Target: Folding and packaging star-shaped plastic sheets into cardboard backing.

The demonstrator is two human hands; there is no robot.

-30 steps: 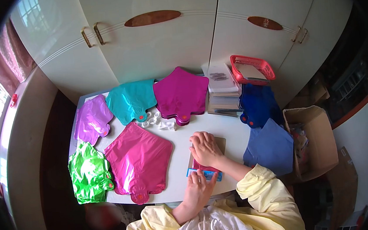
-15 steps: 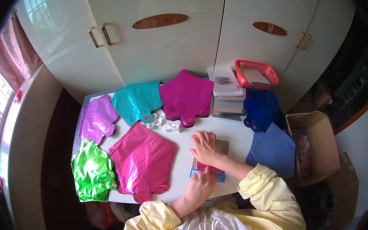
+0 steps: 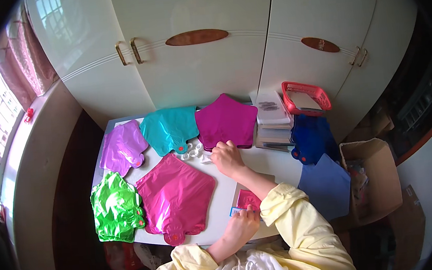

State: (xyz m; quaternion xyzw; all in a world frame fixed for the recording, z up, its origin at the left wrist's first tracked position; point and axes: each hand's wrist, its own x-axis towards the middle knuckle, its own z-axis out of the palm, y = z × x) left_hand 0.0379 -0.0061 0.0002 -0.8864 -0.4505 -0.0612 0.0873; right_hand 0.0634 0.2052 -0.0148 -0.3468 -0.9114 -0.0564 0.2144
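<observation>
Near the front edge of the table, a small folded pink foil balloon (image 3: 248,199) lies on a grey-brown card (image 3: 265,181). A blue printed strip (image 3: 234,212) shows at its lower end. My left hand (image 3: 242,230) is closed there, its fingertips holding the pink foil down. Farther off, my right hand (image 3: 227,159) reaches to the lower edge of a stack of purple foil balloons (image 3: 226,119), covering its tab. The right fingers are curled down; what their tips hold is hidden. Small white plastic pieces (image 3: 195,150) lie just left of that hand.
A large pink foil balloon (image 3: 177,195), a green one (image 3: 113,203), a lilac one (image 3: 120,146) and a teal one (image 3: 166,129) lie leftward. Rightward are stacked cards (image 3: 273,130), a red basket (image 3: 305,96), dark blue foil (image 3: 313,134), a blue sheet (image 3: 325,184) and a cardboard box (image 3: 379,177).
My right hand has moved away from the card, forward and slightly left, to the bottom of the purple stack. My left hand stays at the folded pink foil. The whole view has shifted slightly.
</observation>
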